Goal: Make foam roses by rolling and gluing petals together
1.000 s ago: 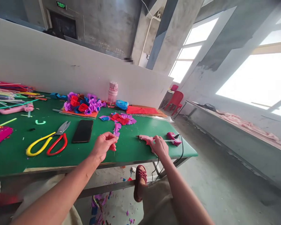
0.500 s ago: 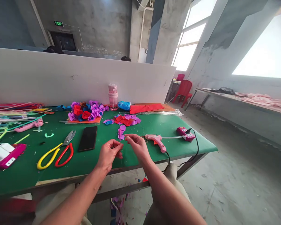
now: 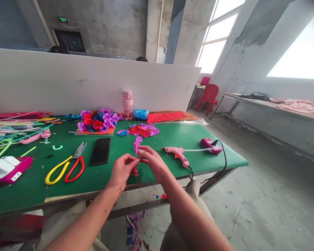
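Note:
My left hand (image 3: 124, 170) is closed in a pinch above the front part of the green table (image 3: 157, 174). Between its fingers what is held is too small to make out; a faint thin line shows below them. Close beside it, my right hand (image 3: 154, 162) has its fingers stretched out and slightly apart, their tips near the left fingertips. Just beyond those tips is a narrow piece of purple paper (image 3: 135, 149); whether it is touched I cannot tell. A flat purple petal (image 3: 138, 139) lies behind it. To the right rests a pink glue gun (image 3: 178, 153) with a clear glue stick.
Yellow-and-red-handled scissors (image 3: 65, 167) and a black phone (image 3: 100, 151) lie left. Behind are paper flowers (image 3: 98, 120), loose petals (image 3: 145, 130), a pink bottle (image 3: 127, 104) and red paper (image 3: 166, 117). A corded magenta power strip (image 3: 211, 146) sits right; colourful stems (image 3: 13, 127) lie far left.
My right hand's fingers have straightened and spread a little, and it sits slightly lower against the left. The left hand keeps its pinch. The whole view has shifted slightly.

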Available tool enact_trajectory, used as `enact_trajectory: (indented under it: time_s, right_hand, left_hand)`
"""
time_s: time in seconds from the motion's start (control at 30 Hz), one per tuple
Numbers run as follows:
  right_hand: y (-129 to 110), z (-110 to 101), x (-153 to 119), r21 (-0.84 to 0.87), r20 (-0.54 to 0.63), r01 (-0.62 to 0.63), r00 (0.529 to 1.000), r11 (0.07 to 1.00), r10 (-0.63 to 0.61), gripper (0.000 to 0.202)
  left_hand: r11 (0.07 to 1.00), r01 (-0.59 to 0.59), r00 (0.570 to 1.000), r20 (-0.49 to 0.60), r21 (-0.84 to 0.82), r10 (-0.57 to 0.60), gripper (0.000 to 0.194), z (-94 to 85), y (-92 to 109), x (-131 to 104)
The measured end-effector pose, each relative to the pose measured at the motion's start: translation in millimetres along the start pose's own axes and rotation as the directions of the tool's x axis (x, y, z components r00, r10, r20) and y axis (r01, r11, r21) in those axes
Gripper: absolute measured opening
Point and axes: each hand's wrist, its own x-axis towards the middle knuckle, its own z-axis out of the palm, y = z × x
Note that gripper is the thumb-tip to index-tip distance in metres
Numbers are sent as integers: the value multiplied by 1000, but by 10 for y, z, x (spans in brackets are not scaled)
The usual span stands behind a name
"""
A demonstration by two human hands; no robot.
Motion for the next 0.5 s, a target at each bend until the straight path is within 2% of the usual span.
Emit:
enact_trajectory:
  time_s: [0.2, 0.33, 0.5]
  right_hand:
    - [140, -63, 42, -16, -206, 96, 974, 995, -97, 29]
    - [163, -45, 23, -33, -197, 123, 972, 992, -127, 26]
    - [158, -39, -10, 14, -152, 94, 984, 995, -91, 29]
  left_hand:
    - [999, -19, 1000, -4, -27, 19, 27, -26, 27, -25]
    - [999, -16, 1000, -4, -39, 16, 27, -26, 36, -36]
    - [997, 4, 1000, 3, -74, -4, 29, -30, 31, -32]
